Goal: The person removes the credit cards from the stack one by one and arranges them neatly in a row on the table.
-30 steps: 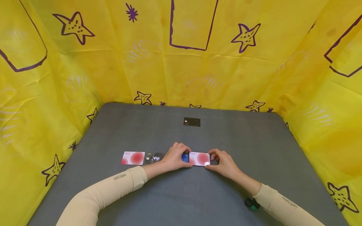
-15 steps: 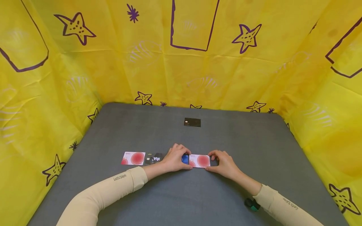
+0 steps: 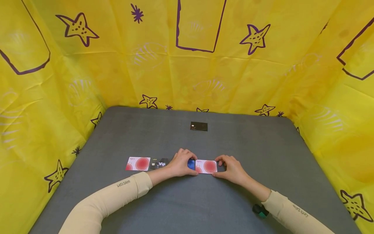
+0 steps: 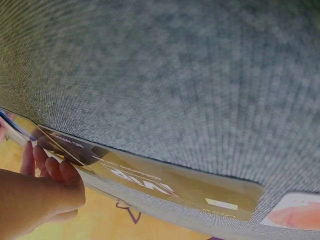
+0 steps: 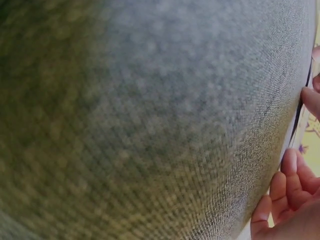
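Observation:
In the head view, a white card with red circles [image 3: 206, 166] lies on the grey table between both hands. My left hand [image 3: 181, 163] pinches its left end, thumb at the near edge and fingers at the far edge. Its right end is pinched by my right hand [image 3: 232, 169]. A blue card [image 3: 191, 164] shows partly under the left hand, up against the white card. Left of that lie a dark Vip card [image 3: 159, 164], partly hidden by the left hand, and another white-and-red card [image 3: 138, 163]. A dark flat piece [image 3: 221, 167] shows inside the right hand's grip.
Farther back on the grey table [image 3: 248, 143] lies a black VIP card [image 3: 199, 126]. Yellow cloth walls [image 3: 187, 78] with starfish drawings stand around the back and sides. Below the right wrist is a small black and green object [image 3: 260, 211].
Over the first half second, the white-and-red card between the hands shifts slightly toward the person, into line with the blue card. Since then both hands have stayed nearly still.

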Available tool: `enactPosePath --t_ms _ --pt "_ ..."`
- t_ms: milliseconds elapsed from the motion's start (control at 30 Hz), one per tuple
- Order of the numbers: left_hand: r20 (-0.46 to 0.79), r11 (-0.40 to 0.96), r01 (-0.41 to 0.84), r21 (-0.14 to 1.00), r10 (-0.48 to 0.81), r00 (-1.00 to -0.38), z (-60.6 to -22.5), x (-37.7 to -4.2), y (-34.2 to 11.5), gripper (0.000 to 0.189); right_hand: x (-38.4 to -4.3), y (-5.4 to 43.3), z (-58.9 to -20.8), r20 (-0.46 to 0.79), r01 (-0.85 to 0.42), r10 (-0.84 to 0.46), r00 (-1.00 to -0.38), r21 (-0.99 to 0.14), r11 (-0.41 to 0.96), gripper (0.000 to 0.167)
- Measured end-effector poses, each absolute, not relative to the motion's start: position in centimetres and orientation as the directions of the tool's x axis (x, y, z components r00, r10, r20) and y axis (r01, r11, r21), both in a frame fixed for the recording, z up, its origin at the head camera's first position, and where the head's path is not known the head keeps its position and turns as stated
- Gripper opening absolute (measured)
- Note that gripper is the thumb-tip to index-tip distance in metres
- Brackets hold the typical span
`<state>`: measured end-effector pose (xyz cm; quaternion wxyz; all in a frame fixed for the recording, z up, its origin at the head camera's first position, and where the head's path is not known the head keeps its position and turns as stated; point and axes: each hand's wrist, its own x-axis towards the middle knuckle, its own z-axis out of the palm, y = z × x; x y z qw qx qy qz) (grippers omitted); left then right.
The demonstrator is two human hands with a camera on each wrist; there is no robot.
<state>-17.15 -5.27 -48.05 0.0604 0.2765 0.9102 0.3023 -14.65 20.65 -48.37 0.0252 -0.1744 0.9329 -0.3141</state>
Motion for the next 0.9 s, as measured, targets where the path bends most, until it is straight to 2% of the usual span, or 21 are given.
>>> enactPosePath --t_ms 900 --pt "0.036 0.663 0.445 0.601 0.534 -0.844 -47.94 -17.14 -5.30 0.049 -14.56 20.75 -48.56 0.084 -0.318 -0.337 -0.938 -0.598 0.736 0.051"
